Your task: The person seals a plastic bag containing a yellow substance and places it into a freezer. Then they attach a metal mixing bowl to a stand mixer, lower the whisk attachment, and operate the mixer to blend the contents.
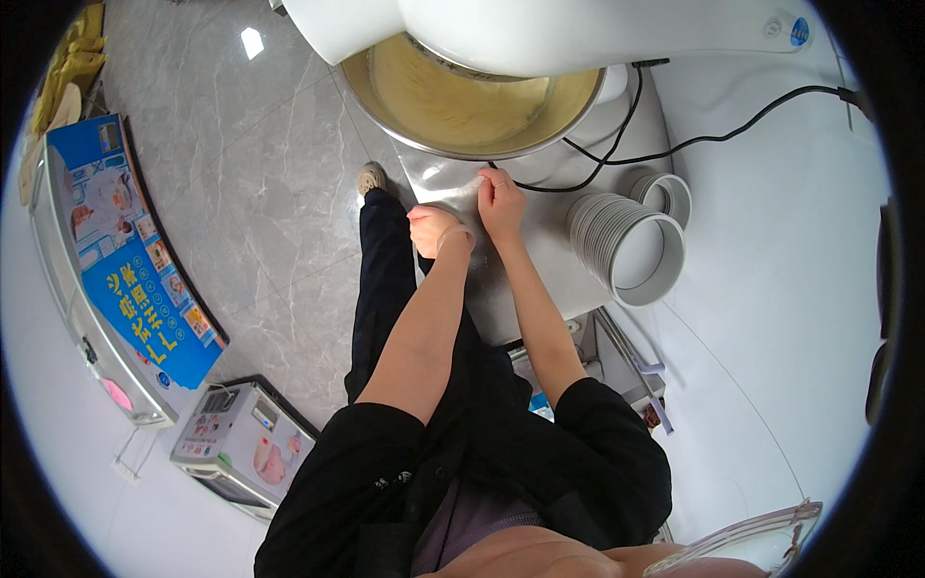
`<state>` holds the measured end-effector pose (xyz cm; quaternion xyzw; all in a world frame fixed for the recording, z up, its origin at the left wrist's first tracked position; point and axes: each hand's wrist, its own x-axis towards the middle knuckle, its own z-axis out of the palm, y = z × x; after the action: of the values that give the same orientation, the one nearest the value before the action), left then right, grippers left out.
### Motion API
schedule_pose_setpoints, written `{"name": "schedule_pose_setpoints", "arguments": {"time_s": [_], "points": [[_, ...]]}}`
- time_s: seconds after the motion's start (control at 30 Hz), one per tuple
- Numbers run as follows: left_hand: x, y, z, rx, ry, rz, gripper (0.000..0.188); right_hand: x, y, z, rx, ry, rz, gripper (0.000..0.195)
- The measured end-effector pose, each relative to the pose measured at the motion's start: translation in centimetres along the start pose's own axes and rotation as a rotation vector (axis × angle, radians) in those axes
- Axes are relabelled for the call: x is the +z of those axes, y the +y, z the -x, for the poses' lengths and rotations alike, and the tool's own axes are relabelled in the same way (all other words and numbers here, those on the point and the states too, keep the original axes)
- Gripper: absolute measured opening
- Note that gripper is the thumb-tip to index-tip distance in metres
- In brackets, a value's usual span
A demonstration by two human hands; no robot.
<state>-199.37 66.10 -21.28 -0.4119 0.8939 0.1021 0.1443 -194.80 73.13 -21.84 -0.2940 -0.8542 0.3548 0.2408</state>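
Note:
My left hand (431, 230), with a pale bangle at the wrist, hovers by the left edge of a stainless steel table (535, 282). Its fingers are curled in, and nothing shows in them. Fingers also curled, my right hand (500, 204) is over the table just below a steel mixing bowl (462, 148). A black power cord (556, 189) passes close to its fingertips; no object is visible in its grasp. Pale yellow batter or cream (462, 101) fills part of the bowl. The head of a white stand mixer (520, 36) covers the bowl's far side.
Nested round cake pans (621, 246) lie on their side at the table's right, near a smaller stack of rings or pans (679, 199). A white wall (766, 289) bounds the right. Chest freezers (65, 246) (238, 441) stand across the tiled floor (253, 180).

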Motion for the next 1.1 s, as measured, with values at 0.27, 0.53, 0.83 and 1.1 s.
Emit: {"name": "schedule_pose_setpoints", "arguments": {"time_s": [0.27,0.53,0.83,1.1], "points": [[-0.05,0.03,-0.05,-0.011,-0.009,0.005,0.055,-0.17,-0.25,-0.08,-0.004,0.002,-0.001,0.015],[-0.05,0.06,-0.03,0.004,0.006,0.004,0.056,-0.17,-0.38,-0.13,-0.001,0.008,-0.001,0.017],[-0.20,0.03,-0.08,0.005,-0.026,0.011,0.056,-0.19,-0.26,-0.10,-0.001,-0.005,0.008,0.016],[-0.16,0.08,0.00,-0.002,-0.003,0.000,0.056,-0.10,-0.16,-0.12,-0.021,0.012,-0.003,0.016]]}}
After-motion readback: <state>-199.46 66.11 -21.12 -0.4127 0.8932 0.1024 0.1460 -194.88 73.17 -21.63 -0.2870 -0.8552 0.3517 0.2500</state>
